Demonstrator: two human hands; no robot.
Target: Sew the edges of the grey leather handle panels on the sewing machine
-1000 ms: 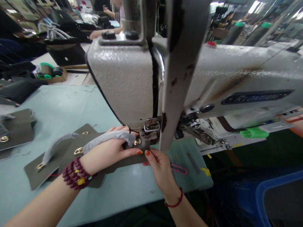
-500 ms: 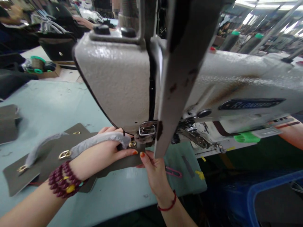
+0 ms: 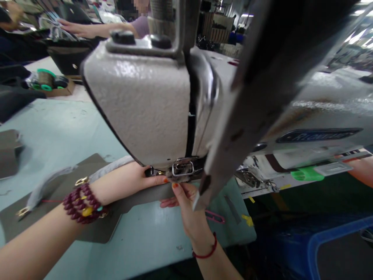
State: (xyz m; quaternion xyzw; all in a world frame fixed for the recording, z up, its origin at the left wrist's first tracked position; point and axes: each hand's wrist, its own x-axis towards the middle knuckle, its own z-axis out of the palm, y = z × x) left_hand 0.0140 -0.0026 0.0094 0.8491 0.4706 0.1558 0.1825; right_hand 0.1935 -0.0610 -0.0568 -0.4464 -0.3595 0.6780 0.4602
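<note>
Pale green table [image 3: 58, 132], grey leather panel [image 3: 87, 169], pink clip [image 3: 214, 216], sewing machine [image 3: 145, 101]

One sewing machine [image 3: 140, 105] has two black knobs [image 3: 122, 37]. There are two hands, the left hand [image 3: 128, 182] and the right hand [image 3: 186, 208]. There are two bracelets, one bead bracelet [image 3: 83, 204] and one red string [image 3: 205, 251]. There are two brown pieces, one big brown piece [image 3: 93, 227] and one small brown piece [image 3: 8, 155]. There are two gold rings [image 3: 82, 181] and one pink clip [image 3: 214, 216].

L hand [image 3: 128, 182] & R hand [image 3: 186, 208] hold grey panel [image 3: 141, 195] under sewing machine [image 3: 140, 109] (needle hidden).
</note>
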